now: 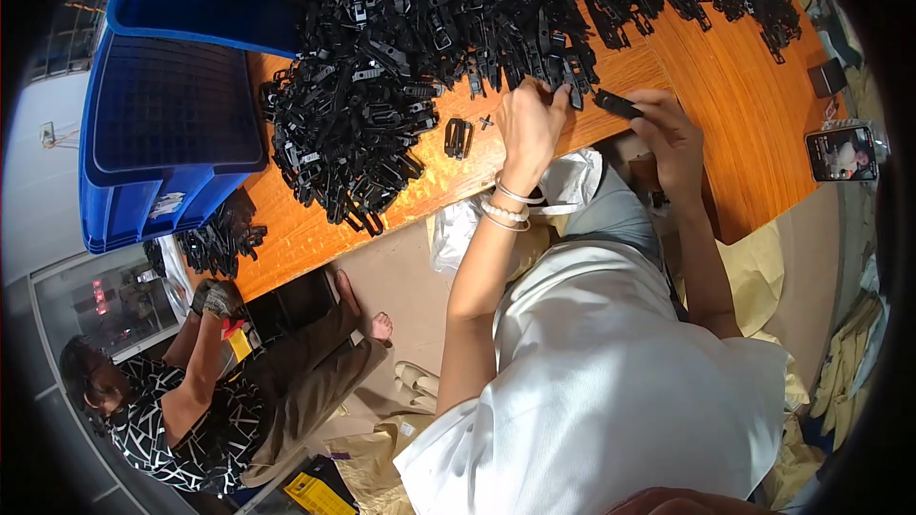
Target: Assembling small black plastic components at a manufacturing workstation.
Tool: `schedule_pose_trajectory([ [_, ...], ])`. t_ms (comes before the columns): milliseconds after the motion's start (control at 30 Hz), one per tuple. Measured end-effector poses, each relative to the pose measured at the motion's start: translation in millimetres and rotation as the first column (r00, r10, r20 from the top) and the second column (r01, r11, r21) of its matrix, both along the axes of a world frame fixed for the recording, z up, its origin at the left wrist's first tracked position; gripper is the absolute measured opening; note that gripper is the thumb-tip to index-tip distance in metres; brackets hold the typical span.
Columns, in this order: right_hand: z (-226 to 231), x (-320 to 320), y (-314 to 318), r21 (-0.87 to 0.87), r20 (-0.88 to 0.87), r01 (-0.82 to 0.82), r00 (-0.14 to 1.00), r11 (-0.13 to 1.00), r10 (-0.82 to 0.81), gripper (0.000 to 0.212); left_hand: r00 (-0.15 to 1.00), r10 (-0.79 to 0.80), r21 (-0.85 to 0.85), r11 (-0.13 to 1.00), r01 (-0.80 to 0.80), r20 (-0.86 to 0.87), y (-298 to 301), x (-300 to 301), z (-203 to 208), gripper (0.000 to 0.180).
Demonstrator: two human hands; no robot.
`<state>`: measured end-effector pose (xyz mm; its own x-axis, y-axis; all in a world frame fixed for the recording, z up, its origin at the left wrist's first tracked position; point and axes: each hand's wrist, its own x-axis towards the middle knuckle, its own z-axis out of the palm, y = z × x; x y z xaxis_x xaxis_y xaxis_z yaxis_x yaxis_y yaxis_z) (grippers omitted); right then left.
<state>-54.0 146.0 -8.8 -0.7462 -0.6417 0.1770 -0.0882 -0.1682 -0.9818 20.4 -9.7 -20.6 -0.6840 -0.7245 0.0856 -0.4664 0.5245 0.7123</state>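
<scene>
A large heap of long, narrow black plastic parts [458, 19] covers the far side of the wooden table. Pinched in the fingers of my right hand [673, 138], to the right of the heap's near edge, is a black plastic piece [618, 105]. My left hand [532, 129], with bracelets on its wrist, is at that same edge. Its thumb and fingers are closed on a slim black part [576, 95] beside the heap. Just left of this hand lie two slotted black parts [457, 138] and a small cross-shaped bit [487, 122].
Blue plastic crates [176, 100] stand at the left of the wooden table [739, 114]. At the right edge is a phone [842, 154] with a lit screen, near a small dark box [827, 77]. A gloved co-worker [191, 410] sits at lower left beside a smaller pile [224, 236].
</scene>
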Motion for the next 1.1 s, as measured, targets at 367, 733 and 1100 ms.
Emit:
schedule_pose_trajectory([
  [367, -12, -1, -18, 0.010, 0.590, 0.016, 0.807, 1.000, -0.018, 0.016, 0.850, 0.128, 0.692, 0.648, 0.319, -0.511, 9, 29, -9, 0.004],
  [733, -5, 17, -26, 0.186, 0.334, 0.060, 0.935, 0.981, -0.120, 0.017, 0.852, -0.070, 0.496, 0.788, 0.366, -0.518, 21, 37, -13, 0.008],
  [1100, -11, 26, -22, 0.180, 0.261, -0.012, 0.965, 0.984, -0.036, 0.011, 0.902, 0.013, 0.721, 0.606, 0.335, -0.431, 20, 31, -2, 0.013],
])
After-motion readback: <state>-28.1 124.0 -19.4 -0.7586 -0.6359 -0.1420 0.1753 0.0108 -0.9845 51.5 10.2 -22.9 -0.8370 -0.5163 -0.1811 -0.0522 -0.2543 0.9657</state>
